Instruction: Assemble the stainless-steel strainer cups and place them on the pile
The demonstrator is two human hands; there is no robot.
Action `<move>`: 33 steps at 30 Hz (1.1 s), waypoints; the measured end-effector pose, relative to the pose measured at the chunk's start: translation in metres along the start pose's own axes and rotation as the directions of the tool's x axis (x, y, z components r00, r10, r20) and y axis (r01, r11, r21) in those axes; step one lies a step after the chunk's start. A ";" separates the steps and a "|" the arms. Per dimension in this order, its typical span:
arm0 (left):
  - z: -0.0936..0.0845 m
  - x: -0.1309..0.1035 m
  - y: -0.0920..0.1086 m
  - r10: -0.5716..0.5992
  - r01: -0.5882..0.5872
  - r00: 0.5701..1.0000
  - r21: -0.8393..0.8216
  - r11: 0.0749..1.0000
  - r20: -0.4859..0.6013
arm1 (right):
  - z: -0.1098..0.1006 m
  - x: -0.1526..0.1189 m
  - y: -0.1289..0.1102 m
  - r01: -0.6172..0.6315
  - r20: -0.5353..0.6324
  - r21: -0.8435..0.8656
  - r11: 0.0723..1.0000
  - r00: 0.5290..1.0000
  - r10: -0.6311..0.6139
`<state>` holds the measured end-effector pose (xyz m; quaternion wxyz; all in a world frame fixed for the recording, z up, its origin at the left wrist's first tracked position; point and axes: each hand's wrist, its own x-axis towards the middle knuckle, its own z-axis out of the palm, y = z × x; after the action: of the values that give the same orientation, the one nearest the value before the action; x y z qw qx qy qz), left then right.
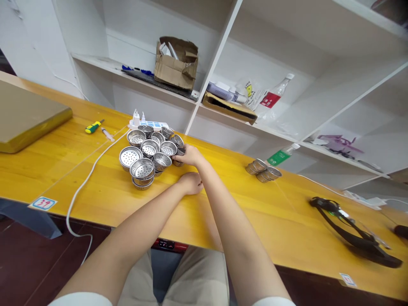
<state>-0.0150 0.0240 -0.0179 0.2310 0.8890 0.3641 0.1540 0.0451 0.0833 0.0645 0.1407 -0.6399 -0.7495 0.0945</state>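
Note:
Perforated metal cups (150, 148) stand in a cluster of short stacks on the yellow table, left of centre. My right hand (188, 155) is at the cluster's right edge, its fingers closed on a metal cup (179, 151). Just below it, my left hand (191, 183) rests on the table with its fingers curled and mostly hidden; whether it holds anything does not show. Two more stacks of metal cups (268, 174) lean near the back edge, right of my hands, beside a bottle with a green label (282, 156).
A white power strip (149, 125) sits behind the cluster, its cable (83, 182) running left. A screwdriver (94, 126), a syringe (107, 134) and a large flat box (28, 114) lie left. A black strapped device (353, 233) lies right. White shelves (127, 78) rise behind.

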 end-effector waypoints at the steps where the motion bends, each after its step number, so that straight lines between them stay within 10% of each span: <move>1: 0.000 0.000 0.000 0.006 -0.006 1.000 0.001 1.000 0.008 | 0.000 -0.001 0.001 0.008 -0.002 0.002 1.000 1.000 -0.008; 33: -0.001 0.000 -0.003 0.040 -0.036 0.998 0.078 0.996 -0.040 | -0.017 0.018 0.002 -0.005 0.237 -0.049 0.999 0.971 0.016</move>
<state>-0.0178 0.0262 -0.0184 0.1859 0.9006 0.3576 0.1628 0.0503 0.1011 0.0814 0.0342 -0.6312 -0.7597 0.1527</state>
